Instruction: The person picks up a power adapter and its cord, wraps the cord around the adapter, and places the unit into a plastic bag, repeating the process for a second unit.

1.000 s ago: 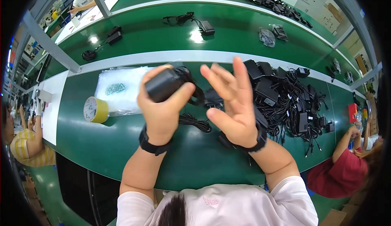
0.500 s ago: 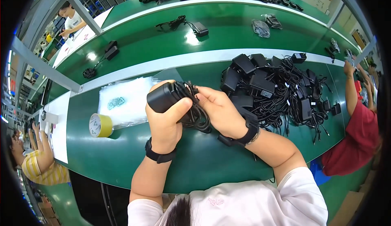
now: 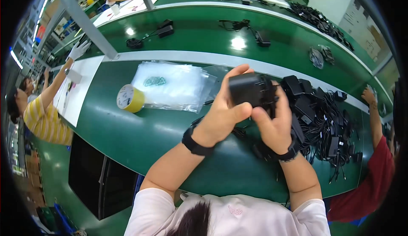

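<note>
Both of my hands are raised over the table around a black power adapter. My left hand wraps its left end, thumb in front and fingers behind. At the other end, my right hand closes round the adapter with its thumb near the left thumb. Motion blurs the adapter's right side, so its prongs and cord outlet are hard to make out. A bit of black cord shows below and between the hands; I cannot tell whether it belongs to this adapter. A large heap of black adapters with cords lies just beyond my right hand.
Clear plastic bags are stacked left of my hands, with a yellow tape roll at their corner. Single adapters lie on the green strip behind the ledge. Co-workers sit left, a red sleeve shows at right.
My view has turned, shifting the table's contents across the picture. My right hand has gone from pinching the coiled cord to holding the adapter's right end. The coil no longer shows clearly.
</note>
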Tool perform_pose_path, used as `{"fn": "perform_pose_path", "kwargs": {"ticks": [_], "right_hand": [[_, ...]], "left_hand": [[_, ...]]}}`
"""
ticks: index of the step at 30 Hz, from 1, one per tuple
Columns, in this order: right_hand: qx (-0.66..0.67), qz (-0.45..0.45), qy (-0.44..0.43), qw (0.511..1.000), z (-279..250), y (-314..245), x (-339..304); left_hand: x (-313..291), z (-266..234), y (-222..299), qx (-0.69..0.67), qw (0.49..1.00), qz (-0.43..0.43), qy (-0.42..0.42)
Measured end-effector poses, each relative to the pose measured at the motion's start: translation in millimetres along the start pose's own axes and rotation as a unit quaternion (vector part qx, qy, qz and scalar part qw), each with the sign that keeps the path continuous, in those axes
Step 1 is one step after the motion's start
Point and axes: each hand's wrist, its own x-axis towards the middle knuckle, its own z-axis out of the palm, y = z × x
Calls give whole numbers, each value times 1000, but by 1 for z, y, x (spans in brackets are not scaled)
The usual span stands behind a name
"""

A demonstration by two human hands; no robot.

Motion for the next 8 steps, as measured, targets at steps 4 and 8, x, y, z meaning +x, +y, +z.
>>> {"fn": "perform_pose_path", "kwargs": {"ticks": [4, 8], "right_hand": [[38, 2, 113, 993, -27, -10, 11], [107, 12, 140, 984, -45, -5, 17]], "left_hand": [[13, -70, 30, 532, 832, -21, 156], [-7, -154, 51, 842, 483, -123, 206]]}}
